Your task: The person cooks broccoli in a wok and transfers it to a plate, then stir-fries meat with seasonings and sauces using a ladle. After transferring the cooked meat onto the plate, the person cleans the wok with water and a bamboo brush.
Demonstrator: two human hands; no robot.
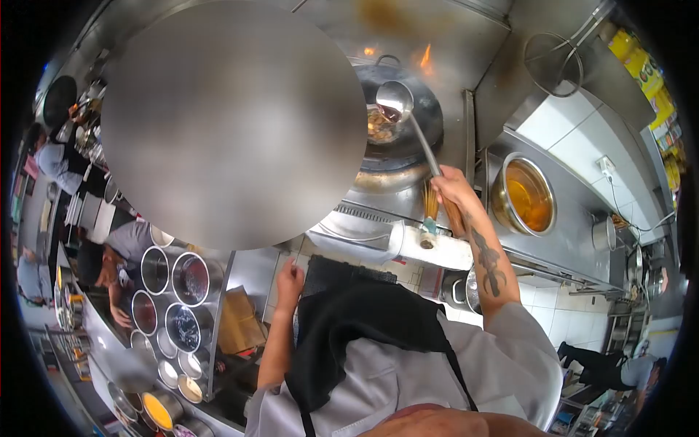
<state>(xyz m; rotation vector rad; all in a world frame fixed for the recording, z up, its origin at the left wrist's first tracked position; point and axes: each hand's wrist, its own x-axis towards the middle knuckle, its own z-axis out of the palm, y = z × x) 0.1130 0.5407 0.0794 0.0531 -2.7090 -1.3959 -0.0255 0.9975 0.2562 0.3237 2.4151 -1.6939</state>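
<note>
**Wok Station Layout**

Before you, the wok (397, 152) sits on the range (457, 138), food (380, 128) in it, ladle (394, 98) over it. The bamboo brush (430, 204) is nearer you, just beside your right hand (453, 186). Right: pot of oil (502, 204) on the counter (575, 218), wire strainer (555, 65) beyond. Left, past your left hand (290, 282): pots (173, 280) on another counter (251, 274).

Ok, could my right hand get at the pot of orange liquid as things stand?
Probably yes: the pot is uncovered and close by, though your right hand holds the ladle.
</note>
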